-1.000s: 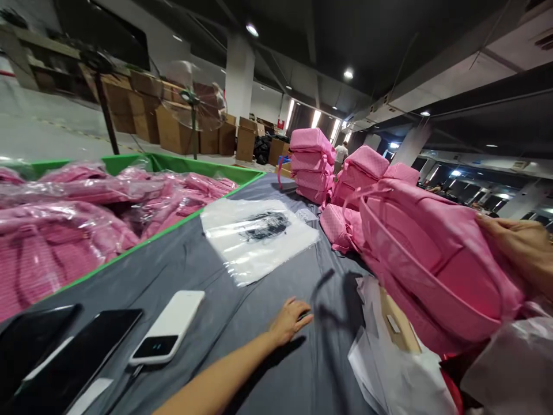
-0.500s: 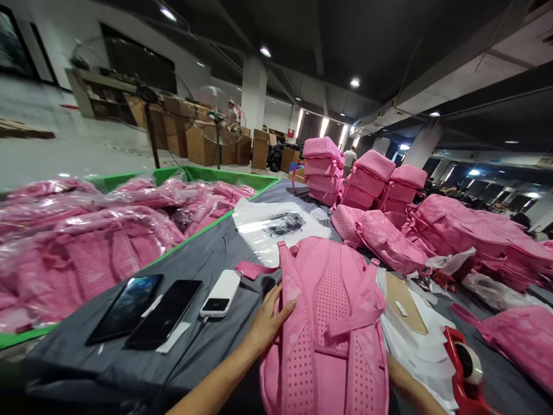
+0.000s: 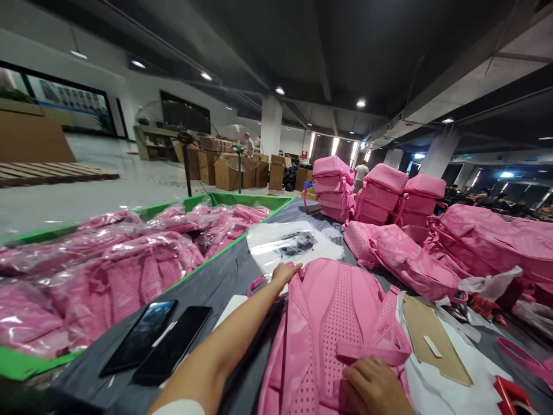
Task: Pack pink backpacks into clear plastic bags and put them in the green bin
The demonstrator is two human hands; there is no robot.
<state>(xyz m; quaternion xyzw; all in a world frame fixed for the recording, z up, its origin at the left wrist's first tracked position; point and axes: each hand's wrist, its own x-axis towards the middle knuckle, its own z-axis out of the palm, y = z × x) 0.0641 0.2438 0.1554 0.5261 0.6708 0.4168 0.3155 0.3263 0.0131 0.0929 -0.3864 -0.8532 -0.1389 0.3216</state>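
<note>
A pink backpack (image 3: 311, 334) lies in front of me, its padded back panel and shoulder straps facing up. At its upper left corner my left hand (image 3: 284, 274) is closed on the top of a shoulder strap. Low on the right side, my right hand (image 3: 374, 383) has its fingers curled on the other shoulder strap (image 3: 371, 351), against the back panel. Just beyond the backpack lies a clear plastic bag (image 3: 296, 245) with a black print. My left forearm partly covers a white power bank (image 3: 231, 308).
On the left, a green-edged bin (image 3: 276, 203) holds pink backpacks in plastic. Two dark phones (image 3: 142, 337) lie on the grey cloth. Stacked pink backpacks (image 3: 380, 193) stand at the back right. Cardboard (image 3: 434, 340), white sheets and a red tape dispenser (image 3: 514, 397) lie on the right.
My left hand has moved up from the backpack's left side to the strap top. My right hand has come from behind the right edge onto the front. The view has turned left.
</note>
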